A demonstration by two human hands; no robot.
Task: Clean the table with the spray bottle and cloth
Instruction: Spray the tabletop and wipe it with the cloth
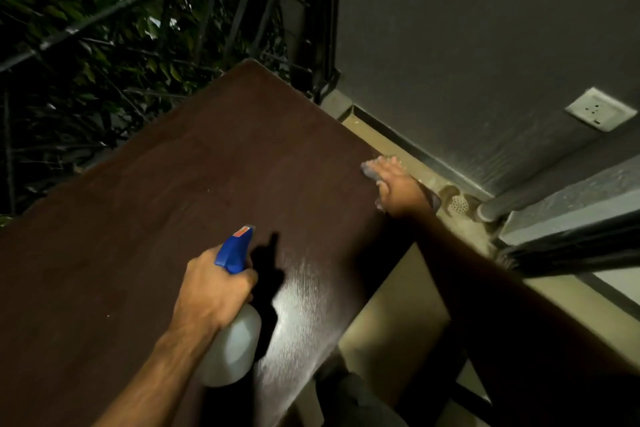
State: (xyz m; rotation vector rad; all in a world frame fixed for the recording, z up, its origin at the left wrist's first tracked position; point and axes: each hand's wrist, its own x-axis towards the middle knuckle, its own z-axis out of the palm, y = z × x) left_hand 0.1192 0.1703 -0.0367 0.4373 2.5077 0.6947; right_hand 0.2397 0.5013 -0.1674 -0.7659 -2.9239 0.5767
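A dark brown wooden table (166, 204) fills the middle of the head view. My left hand (214, 284) grips a white spray bottle (232, 347) with a blue trigger head, held above the table's near part, nozzle pointing away from me. My right hand (398, 187) presses a pale bluish cloth (370, 168) flat against the table's right edge; most of the cloth is hidden under the palm. A shiny streaked patch shows on the table just right of the bottle.
A grey wall with a white socket (597, 109) stands to the right. Beige floor and a round drain (459, 205) lie between table and wall. A dark metal railing (104, 14) with foliage behind runs along the far left.
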